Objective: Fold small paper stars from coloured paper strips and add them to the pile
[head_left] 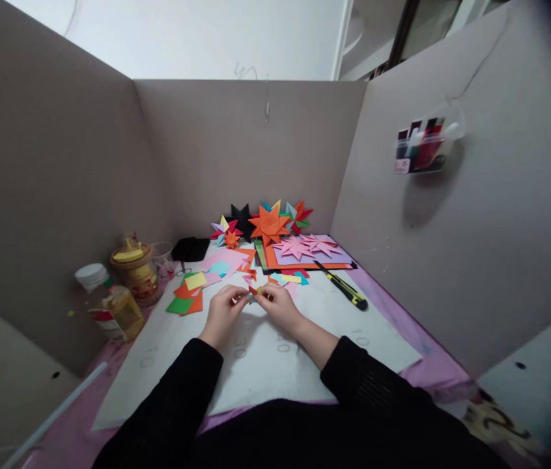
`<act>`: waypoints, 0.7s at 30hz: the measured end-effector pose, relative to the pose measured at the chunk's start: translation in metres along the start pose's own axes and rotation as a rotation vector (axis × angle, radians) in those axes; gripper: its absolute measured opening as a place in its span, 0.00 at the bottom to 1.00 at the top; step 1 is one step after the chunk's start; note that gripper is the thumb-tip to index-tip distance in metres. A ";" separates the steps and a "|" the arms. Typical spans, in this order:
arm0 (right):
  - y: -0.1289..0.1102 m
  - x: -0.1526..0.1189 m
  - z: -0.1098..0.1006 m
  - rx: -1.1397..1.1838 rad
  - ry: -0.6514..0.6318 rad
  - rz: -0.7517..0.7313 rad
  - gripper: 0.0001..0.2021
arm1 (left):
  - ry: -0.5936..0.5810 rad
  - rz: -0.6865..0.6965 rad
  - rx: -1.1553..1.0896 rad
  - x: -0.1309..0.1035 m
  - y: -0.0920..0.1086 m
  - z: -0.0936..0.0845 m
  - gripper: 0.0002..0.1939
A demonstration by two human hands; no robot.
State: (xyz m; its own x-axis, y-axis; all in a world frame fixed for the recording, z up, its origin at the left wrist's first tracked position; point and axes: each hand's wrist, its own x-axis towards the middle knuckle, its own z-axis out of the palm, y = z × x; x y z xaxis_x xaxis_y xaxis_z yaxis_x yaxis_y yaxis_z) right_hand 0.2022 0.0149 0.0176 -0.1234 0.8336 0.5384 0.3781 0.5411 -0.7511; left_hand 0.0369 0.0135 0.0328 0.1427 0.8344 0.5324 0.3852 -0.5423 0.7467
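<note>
Both my hands meet near the middle of the white board (256,371). My left hand (225,309) pinches one side of a small folded paper piece (254,291) with red, yellow and light blue parts. My right hand (280,306) pinches its other side. The fingers hide much of the piece, so its full shape cannot be made out. Just beyond my hands lie loose paper scraps, among them light blue paper (219,268) and pink paper (211,259). Left of my left hand are a green square (179,305), an orange square (196,301) and a yellow piece (196,281).
A yellow and black utility knife (346,290) lies at the right. Folded paper stars (269,223) lean at the back wall; pink stars (296,247) lie on stacked coloured sheets (285,263). A bottle (119,309), a lidded jar (136,273) and a black phone-like object (191,249) stand left.
</note>
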 end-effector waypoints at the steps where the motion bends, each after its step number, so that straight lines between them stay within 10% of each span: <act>1: 0.000 0.000 0.000 -0.005 -0.001 -0.007 0.12 | -0.015 -0.003 0.000 0.000 0.000 0.000 0.07; 21: 0.004 -0.002 0.009 -0.002 -0.053 0.069 0.11 | -0.161 -0.033 0.271 0.001 -0.010 0.007 0.14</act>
State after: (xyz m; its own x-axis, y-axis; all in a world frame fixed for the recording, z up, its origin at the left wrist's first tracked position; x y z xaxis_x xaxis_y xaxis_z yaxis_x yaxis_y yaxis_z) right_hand 0.1960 0.0167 0.0105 -0.1459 0.8734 0.4646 0.3887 0.4825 -0.7849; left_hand 0.0397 0.0206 0.0227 0.2600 0.8679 0.4233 0.6179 -0.4864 0.6178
